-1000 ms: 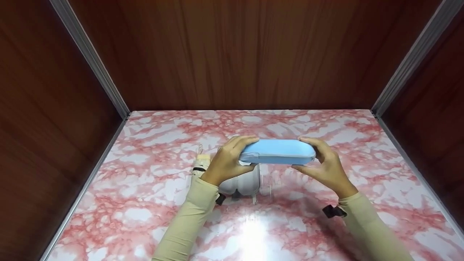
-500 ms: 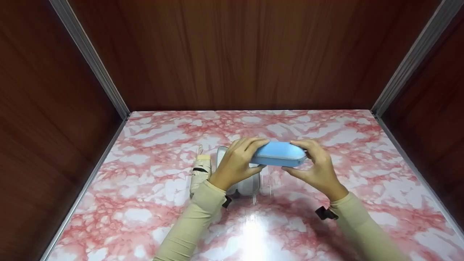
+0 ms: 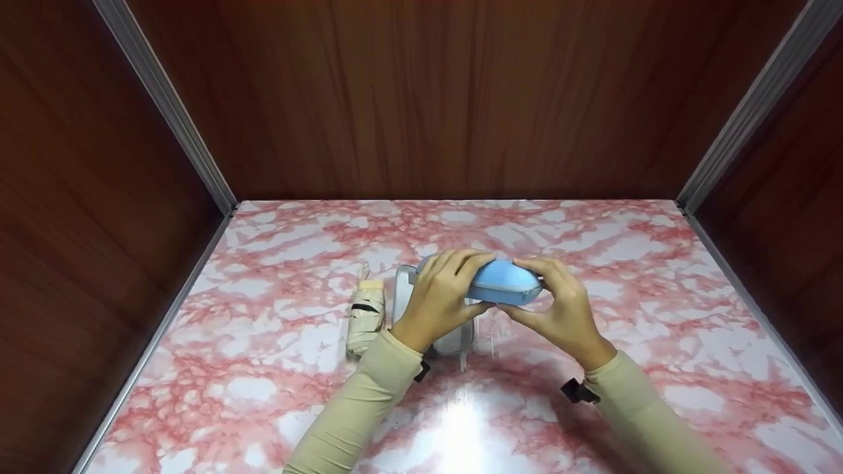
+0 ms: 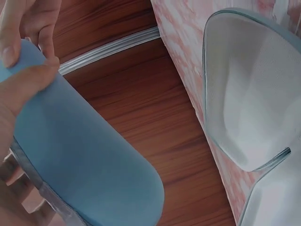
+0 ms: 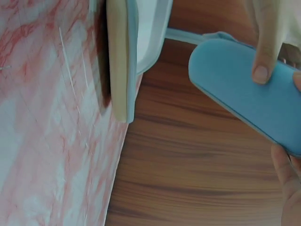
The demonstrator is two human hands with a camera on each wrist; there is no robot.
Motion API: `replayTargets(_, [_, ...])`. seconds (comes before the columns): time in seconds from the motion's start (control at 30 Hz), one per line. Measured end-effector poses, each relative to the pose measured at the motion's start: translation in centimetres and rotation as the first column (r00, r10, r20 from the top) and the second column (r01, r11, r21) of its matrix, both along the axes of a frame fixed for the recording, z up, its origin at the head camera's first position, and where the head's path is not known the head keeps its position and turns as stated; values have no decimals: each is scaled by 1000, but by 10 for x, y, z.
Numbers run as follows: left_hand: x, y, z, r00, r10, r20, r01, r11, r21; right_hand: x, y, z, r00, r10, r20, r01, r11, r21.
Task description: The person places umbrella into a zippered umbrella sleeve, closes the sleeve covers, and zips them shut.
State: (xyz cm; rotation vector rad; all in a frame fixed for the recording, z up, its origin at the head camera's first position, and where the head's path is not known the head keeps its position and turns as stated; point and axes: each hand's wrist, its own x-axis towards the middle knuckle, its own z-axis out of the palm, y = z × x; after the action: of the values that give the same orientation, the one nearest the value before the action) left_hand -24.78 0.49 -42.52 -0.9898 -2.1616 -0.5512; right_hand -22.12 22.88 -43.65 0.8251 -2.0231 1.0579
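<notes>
A rounded, oblong blue zippered case (image 3: 506, 275), shaped like a glasses case, is held up above the table in both hands. My left hand (image 3: 440, 296) grips its middle, fingers over the top and thumb underneath, so much of its left part is hidden. At the right end my right hand (image 3: 556, 304) pinches it between fingers on top and thumb below. The zip runs along the side and looks closed. Below and behind the left hand lies an open case (image 3: 454, 339), its pale lining (image 4: 251, 89) facing up in two halves.
A folded cream umbrella (image 3: 365, 326) with a black band lies left of the open case. The pink and white marbled table (image 3: 250, 388) is bounded by brown wood panels (image 3: 421, 99) at the back and both sides.
Both hands have drawn closer together as the left slid right along the blue case. The case has turned and shifted left, and more of the open case and umbrella shows.
</notes>
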Motion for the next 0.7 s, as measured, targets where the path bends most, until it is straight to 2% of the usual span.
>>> replayTargets(0.13, [-1, 1, -1, 1000, -11, 6, 11, 1000, 21, 2, -1, 4, 1000, -4, 1, 4, 999, 37])
replayTargets(0.3, [-3, -1, -5, 997, -60, 42, 56, 995, 85, 5, -4, 12, 1000, 1, 1, -1, 994, 112])
replayTargets(0.4, [-3, -4, -5, 995, -81, 55, 74, 990, 118, 7, -5, 15, 1000, 10, -15, -8, 993, 116])
replayTargets(0.53, [-2, -4, -2, 993, -97, 67, 86, 985, 151, 8, -8, 17, 995, 22, -101, -15, 997, 69])
replayTargets(0.7, [-1, -4, 1, 990, -98, 96, 79, 979, 186, 6, -15, 17, 969, -2, -246, -1, 1000, -12])
